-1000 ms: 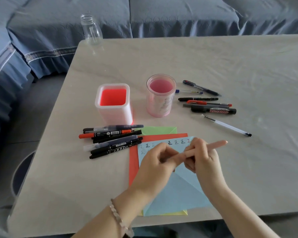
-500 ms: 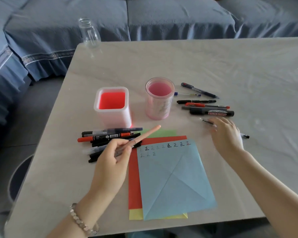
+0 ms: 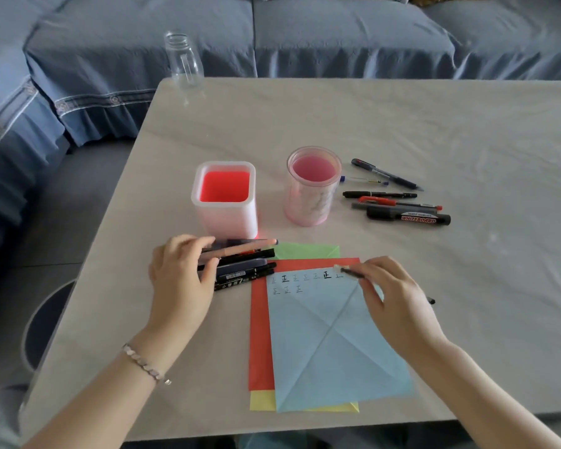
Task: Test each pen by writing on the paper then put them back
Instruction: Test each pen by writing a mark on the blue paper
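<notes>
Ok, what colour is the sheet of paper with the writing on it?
The sheet is light blue, seen in the head view.

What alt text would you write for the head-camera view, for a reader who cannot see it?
A person's right hand holds a clear pen over a blue paper bearing written characters, while the left hand holds a peach pen over a pile of pens near a square holder.

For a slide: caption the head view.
Left hand holds peach pen on the pen pile; right hand holds white pen over blue paper.
</notes>
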Motion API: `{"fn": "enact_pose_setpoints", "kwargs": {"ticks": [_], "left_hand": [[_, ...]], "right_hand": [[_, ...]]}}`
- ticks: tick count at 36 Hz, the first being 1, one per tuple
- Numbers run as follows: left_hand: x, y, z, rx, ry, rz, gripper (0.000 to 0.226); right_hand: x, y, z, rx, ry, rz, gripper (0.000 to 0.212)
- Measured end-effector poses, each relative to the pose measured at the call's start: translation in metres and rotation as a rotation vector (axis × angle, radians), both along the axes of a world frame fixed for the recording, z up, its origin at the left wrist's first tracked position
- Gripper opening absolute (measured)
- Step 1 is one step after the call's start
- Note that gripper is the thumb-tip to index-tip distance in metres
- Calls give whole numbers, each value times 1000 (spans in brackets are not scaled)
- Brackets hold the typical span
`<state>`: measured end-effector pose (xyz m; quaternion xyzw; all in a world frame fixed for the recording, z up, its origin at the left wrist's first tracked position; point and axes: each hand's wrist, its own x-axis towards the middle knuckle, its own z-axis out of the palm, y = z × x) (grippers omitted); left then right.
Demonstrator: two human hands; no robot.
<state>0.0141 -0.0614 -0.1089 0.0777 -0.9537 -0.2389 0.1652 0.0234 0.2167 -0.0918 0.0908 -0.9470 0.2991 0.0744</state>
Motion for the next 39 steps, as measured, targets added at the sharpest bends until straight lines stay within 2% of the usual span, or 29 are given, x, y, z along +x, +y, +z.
{"fn": "enact_pose_setpoints", "kwargs": {"ticks": [2, 4, 8, 11, 13, 17, 19, 22, 24, 25, 29, 34, 37, 39], "left_hand": [[8, 11, 8, 20, 105, -94, 26], [19, 28, 20, 169, 129, -276, 31], [40, 61, 36, 537, -143, -516, 35], [47, 76, 39, 590, -261, -517, 20], [50, 81, 41, 618, -278, -467, 23], [54, 82, 40, 710, -297, -339, 19], [54, 80, 39, 800, -281, -285, 15], [54, 78, 42, 907, -254, -254, 15], [55, 78, 43, 909, -288, -282, 17], [55, 78, 43, 890, -315, -304, 17], [57, 78, 42, 739, -404, -386, 17], [60, 83, 44, 560, -401, -546, 24], [59, 85, 42, 491, -408, -587, 42], [57, 84, 43, 477, -387, -586, 44]], "right_hand": [[4, -7, 5, -36, 10, 56, 22], [8, -14, 11, -64, 12, 125, 23], [15, -27, 21, -105, 17, 242, 23], [18, -35, 25, -82, 66, 324, 21], [19, -38, 26, -61, 131, 338, 18], [25, -39, 27, -134, 254, 213, 9], [30, -43, 32, -312, 112, 51, 4], [32, -50, 36, -680, -384, -117, 6], [33, -52, 35, -837, -592, -126, 10], [33, -54, 34, -895, -623, -128, 12], [32, -60, 35, -944, -578, -145, 24], [35, -67, 34, -795, -491, -79, 32], [36, -67, 38, -888, -483, -83, 33], [35, -66, 40, -981, -506, -103, 34]]}}
